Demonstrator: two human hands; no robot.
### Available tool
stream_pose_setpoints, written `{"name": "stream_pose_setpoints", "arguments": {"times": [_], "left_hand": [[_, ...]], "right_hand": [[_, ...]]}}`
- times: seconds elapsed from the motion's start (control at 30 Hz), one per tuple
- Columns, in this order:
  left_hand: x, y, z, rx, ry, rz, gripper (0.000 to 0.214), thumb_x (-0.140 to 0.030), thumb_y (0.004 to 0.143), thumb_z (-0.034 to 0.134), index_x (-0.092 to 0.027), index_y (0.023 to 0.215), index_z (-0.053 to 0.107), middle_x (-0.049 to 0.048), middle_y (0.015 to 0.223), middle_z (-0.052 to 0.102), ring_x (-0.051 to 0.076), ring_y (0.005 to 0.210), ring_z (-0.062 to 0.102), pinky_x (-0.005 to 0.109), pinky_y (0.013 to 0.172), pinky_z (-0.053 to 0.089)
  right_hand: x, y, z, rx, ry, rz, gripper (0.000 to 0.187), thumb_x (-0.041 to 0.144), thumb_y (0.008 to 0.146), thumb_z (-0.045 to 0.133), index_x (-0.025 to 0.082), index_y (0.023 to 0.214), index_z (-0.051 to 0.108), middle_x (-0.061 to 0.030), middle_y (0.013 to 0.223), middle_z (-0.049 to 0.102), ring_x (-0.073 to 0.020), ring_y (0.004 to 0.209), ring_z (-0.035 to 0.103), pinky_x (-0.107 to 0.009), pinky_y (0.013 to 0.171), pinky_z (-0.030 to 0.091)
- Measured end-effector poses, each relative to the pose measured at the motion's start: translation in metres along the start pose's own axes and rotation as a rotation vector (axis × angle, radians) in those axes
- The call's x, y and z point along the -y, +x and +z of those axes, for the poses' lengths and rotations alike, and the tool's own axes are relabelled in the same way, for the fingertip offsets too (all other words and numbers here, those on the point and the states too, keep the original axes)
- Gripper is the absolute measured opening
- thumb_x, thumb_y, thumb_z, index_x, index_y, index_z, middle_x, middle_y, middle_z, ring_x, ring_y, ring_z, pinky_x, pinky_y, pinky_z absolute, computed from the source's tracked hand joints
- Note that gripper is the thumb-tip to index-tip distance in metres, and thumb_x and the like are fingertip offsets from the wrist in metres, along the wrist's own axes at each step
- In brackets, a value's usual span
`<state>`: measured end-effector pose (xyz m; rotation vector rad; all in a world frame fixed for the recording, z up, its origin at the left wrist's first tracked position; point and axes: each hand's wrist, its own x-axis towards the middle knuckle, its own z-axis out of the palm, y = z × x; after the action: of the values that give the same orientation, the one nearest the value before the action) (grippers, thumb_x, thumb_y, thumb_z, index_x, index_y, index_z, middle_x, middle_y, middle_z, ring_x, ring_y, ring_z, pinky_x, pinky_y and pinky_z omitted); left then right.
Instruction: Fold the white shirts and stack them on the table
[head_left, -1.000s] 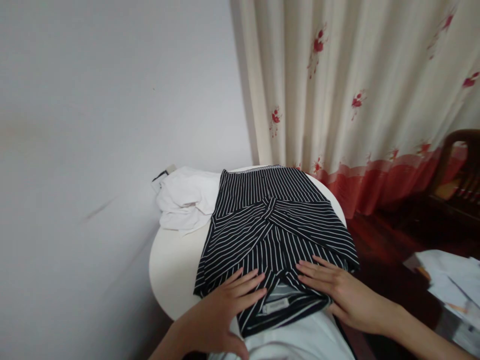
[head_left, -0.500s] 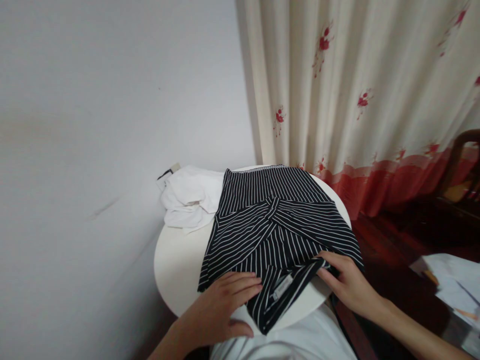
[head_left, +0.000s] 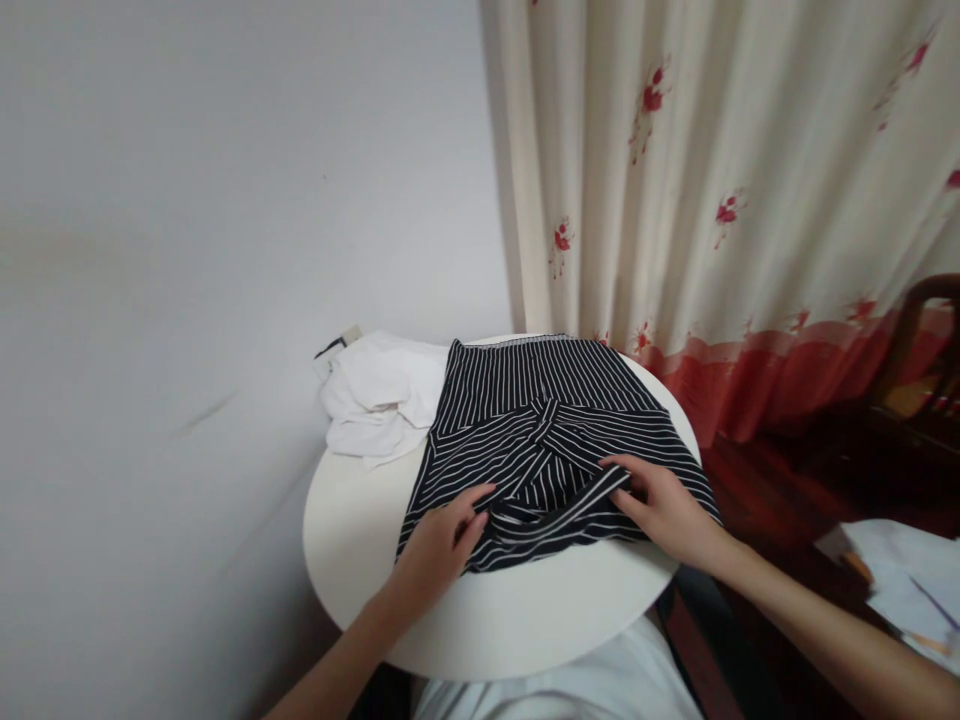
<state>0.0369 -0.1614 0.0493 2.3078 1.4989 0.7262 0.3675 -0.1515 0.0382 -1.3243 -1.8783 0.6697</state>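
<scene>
A black garment with white stripes [head_left: 540,380] lies spread over a round white table [head_left: 345,540], with a twisted knot at its middle. Its near edge is folded up and away from me as a raised band. My left hand [head_left: 442,535] pinches the left end of that folded edge between thumb and fingers. At the right end, my right hand [head_left: 656,505] grips the same edge, thumb below and fingers above. The label that was on the near flap is hidden now.
Crumpled white cloth [head_left: 375,395] rests at the table's back left, against the wall [head_left: 225,200]. A flowered curtain [head_left: 615,180] hangs behind the table. To the right are a wooden chair [head_left: 911,330] and white papers [head_left: 900,570].
Both hands have moved away from me, lifting and folding the garment's near flap back over itself. My left hand has gone from lying flat to pinching the cloth. More of the near tabletop shows.
</scene>
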Motion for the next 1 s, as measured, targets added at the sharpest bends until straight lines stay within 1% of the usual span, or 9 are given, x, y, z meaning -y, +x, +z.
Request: {"name": "stream_pose_setpoints", "arguments": {"times": [0.07,0.17,0.27,0.43,0.53,0.6,0.7,0.8,1.0], "left_hand": [[0.001,0.01,-0.001,0.023,-0.001,-0.053,0.044,-0.034,0.099,0.043,-0.018,0.138,0.056,-0.0059,0.059,0.058,0.014,0.056,0.057,0.023,0.06,0.043],[0.003,0.012,-0.002,0.036,-0.022,-0.112,0.043,-0.037,0.1,0.043,-0.019,0.136,0.058,-0.0031,0.065,0.065,0.017,0.064,0.063,0.026,0.065,0.046],[0.007,0.003,-0.007,0.036,-0.046,-0.125,0.043,-0.04,0.1,0.043,-0.022,0.136,0.059,0.0002,0.079,0.071,0.018,0.076,0.067,0.027,0.072,0.049],[0.025,-0.016,-0.021,0.104,-0.072,-0.138,0.052,-0.037,0.091,0.059,-0.025,0.142,0.053,-0.0028,0.081,0.07,0.016,0.071,0.065,0.026,0.069,0.052],[0.041,-0.026,-0.024,0.114,-0.025,-0.139,0.04,-0.04,0.09,0.061,-0.026,0.127,0.065,-0.0013,0.082,0.072,0.017,0.071,0.067,0.027,0.07,0.055],[0.052,-0.034,-0.02,0.072,0.03,-0.118,0.035,-0.044,0.087,0.064,-0.025,0.115,0.072,0.0019,0.088,0.074,0.02,0.078,0.07,0.031,0.076,0.058],[0.066,-0.046,-0.012,-0.056,0.127,-0.031,0.037,-0.052,0.081,0.071,-0.023,0.103,0.077,0.0072,0.103,0.076,0.027,0.095,0.071,0.038,0.088,0.059],[0.075,-0.056,-0.008,-0.142,0.182,0.043,0.039,-0.058,0.082,0.069,-0.024,0.1,0.078,0.0074,0.106,0.075,0.027,0.101,0.07,0.039,0.093,0.058],[0.081,-0.06,-0.019,-0.157,0.201,0.064,0.041,-0.061,0.088,0.06,-0.025,0.088,0.079,0.0056,0.1,0.074,0.023,0.093,0.071,0.033,0.088,0.06]], "right_hand": [[-0.004,0.01,0.0,0.023,-0.185,0.037,0.049,0.031,0.09,0.055,0.018,0.137,0.056,0.0013,0.068,0.064,-0.0191,0.064,0.06,-0.029,0.063,0.044],[-0.011,0.017,0.002,0.032,-0.423,0.068,0.059,0.03,0.089,0.061,0.019,0.146,0.049,-0.0008,0.071,0.067,-0.0215,0.068,0.065,-0.03,0.064,0.044],[-0.017,0.011,-0.004,0.008,-0.446,0.088,0.057,0.035,0.092,0.059,0.02,0.146,0.049,-0.0018,0.074,0.07,-0.0221,0.069,0.067,-0.031,0.064,0.046],[-0.038,-0.018,-0.048,-0.14,-0.204,0.024,0.036,0.048,0.096,0.053,0.02,0.113,0.068,-0.0071,0.09,0.073,-0.0234,0.079,0.068,-0.036,0.073,0.054],[-0.057,-0.046,-0.074,-0.235,-0.174,-0.031,0.031,0.047,0.096,0.053,0.022,0.092,0.071,-0.0088,0.095,0.071,-0.0247,0.088,0.066,-0.037,0.08,0.054],[-0.07,-0.068,-0.078,-0.248,-0.215,-0.084,0.028,0.042,0.097,0.054,0.023,0.087,0.072,-0.0087,0.096,0.068,-0.0243,0.09,0.065,-0.037,0.08,0.054],[-0.091,-0.097,-0.067,-0.284,-0.349,-0.213,0.02,0.037,0.092,0.063,0.025,0.104,0.072,-0.0094,0.106,0.065,-0.0269,0.101,0.062,-0.041,0.087,0.052],[-0.111,-0.114,-0.044,-0.354,-0.488,-0.316,0.038,0.038,0.084,0.073,0.026,0.119,0.067,-0.0106,0.114,0.061,-0.0309,0.109,0.057,-0.049,0.093,0.048],[-0.136,-0.112,-0.013,-0.507,-0.611,-0.314,0.027,0.027,0.088,0.066,0.031,0.115,0.067,-0.0079,0.116,0.061,-0.0303,0.112,0.056,-0.053,0.097,0.044]]}}
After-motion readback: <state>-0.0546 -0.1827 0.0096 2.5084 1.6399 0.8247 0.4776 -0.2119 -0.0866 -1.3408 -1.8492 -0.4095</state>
